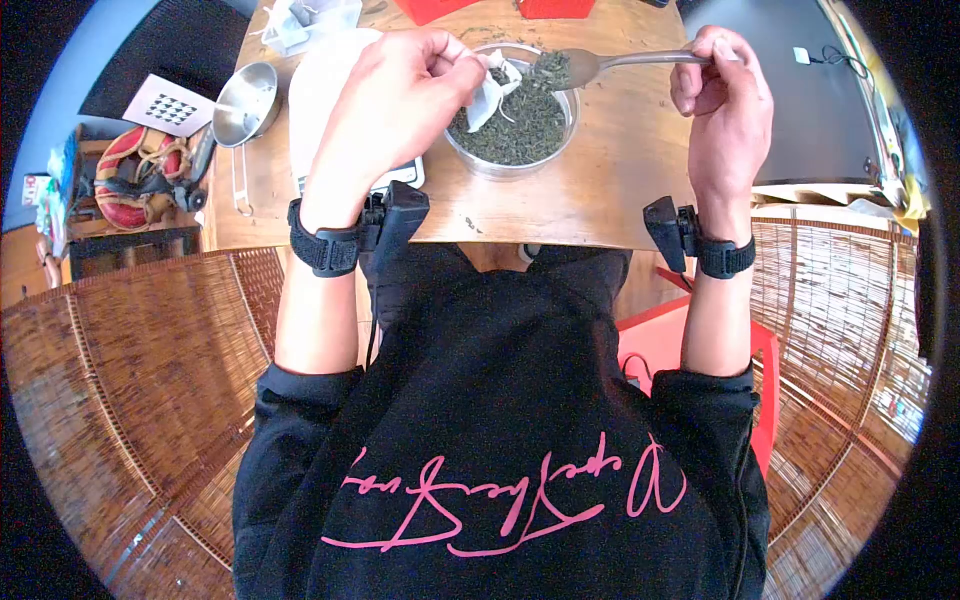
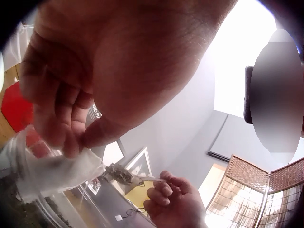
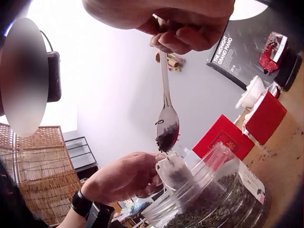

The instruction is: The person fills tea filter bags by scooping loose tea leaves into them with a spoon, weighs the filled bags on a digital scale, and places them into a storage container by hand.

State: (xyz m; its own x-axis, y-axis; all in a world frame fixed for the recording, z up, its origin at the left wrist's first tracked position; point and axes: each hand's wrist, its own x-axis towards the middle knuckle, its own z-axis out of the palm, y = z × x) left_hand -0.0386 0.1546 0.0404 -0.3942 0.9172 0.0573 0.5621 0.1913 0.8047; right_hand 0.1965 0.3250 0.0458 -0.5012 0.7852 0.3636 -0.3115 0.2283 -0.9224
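Note:
My left hand [image 1: 400,100] pinches the top edge of a small white tea bag [image 1: 485,106], which hangs over a clear round jar [image 1: 573,125] of dark, dried tea leaves [image 1: 520,130]. The bag's lower part holds something dark in the right wrist view. In my right hand [image 1: 735,120] is a metal spoon [image 1: 640,60], gripped near the end of its handle. Tea leaves [image 3: 167,137] lie in the spoon's bowl, its tip pointing down right at the bag's mouth in the right wrist view.
Left of the jar, a metal pan [image 1: 246,100] with a long handle sits by the table edge. A white item [image 1: 315,110] lies partly under my left forearm. Clear containers [image 1: 310,25] and red boxes [image 3: 223,140] stand farther back. Leaf crumbs [image 1: 472,224] dot the wooden table [image 1: 630,150].

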